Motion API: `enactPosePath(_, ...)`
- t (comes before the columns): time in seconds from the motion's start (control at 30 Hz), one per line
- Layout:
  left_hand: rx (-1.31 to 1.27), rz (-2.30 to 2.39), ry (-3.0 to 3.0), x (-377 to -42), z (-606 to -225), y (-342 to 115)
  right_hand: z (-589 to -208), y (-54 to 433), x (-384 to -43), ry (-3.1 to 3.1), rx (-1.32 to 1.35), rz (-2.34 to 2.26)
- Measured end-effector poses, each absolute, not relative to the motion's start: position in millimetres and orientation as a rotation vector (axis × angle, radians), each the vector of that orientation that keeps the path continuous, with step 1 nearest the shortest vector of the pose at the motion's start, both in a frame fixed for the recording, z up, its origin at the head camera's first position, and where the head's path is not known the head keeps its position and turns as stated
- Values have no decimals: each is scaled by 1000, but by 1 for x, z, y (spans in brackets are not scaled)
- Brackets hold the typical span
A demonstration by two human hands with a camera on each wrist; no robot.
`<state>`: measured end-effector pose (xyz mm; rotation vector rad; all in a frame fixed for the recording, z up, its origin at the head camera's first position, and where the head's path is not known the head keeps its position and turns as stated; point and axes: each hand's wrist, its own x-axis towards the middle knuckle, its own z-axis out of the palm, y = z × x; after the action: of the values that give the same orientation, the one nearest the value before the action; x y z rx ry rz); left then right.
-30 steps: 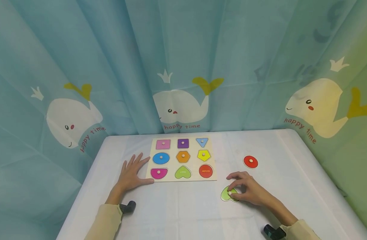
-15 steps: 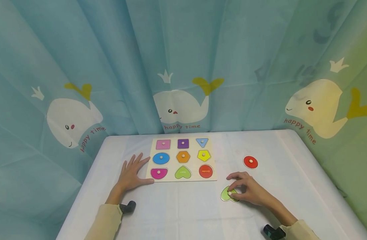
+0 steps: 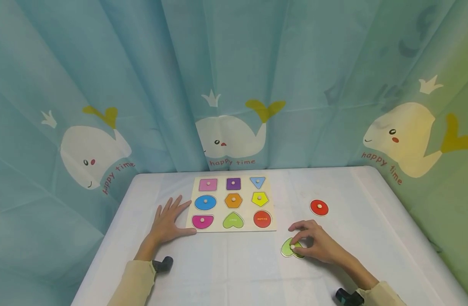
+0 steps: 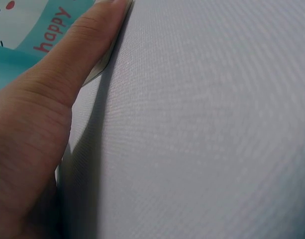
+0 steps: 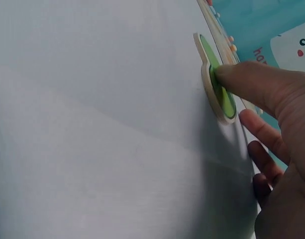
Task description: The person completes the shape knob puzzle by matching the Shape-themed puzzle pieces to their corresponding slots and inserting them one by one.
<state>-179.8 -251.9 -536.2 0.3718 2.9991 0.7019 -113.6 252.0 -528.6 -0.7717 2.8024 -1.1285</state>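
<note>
My right hand (image 3: 319,243) pinches the small knob of a green heart puzzle piece (image 3: 286,248), between thumb and index finger, near the table's surface. The right wrist view shows the thumb on that heart piece (image 5: 208,79) from the side. With fingers spread, my left hand (image 3: 168,221) touches the left edge of a wooden shape puzzle board (image 3: 218,229). In the left wrist view the left thumb (image 4: 67,59) lies along the board's corner. The board's heart slot (image 3: 233,220) and circle slot (image 3: 262,219) show printed words and no knobs.
A red circle puzzle piece (image 3: 319,208) with a knob lies on the white-covered table (image 3: 234,272), right of the board. Several knobbed shapes sit in the board, such as the blue oval (image 3: 200,203). A whale-print curtain (image 3: 234,63) hangs behind the table.
</note>
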Motion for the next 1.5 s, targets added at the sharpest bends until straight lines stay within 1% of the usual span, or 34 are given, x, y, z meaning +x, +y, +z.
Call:
enactPosePath(0.27,374,705,2996,-179,-534,-251,-514,248,-124,2728,-720,-1093)
enactPosePath(0.53,370,701,2996,-179,-534,-252,-498,230,-143,2768,-685,-1174)
enactPosePath(0.77,373,680,3003,-180,-535,-252,-497,209,-157,2873,-663,-1290)
enactPosePath(1.07,374,690,3007,-178,-535,-254,-496,181,-175,2881,-721,-1386)
enactPosePath(1.5,378,699,3015,-179,-537,-253,-490,134,-187,2817,-642,-1442)
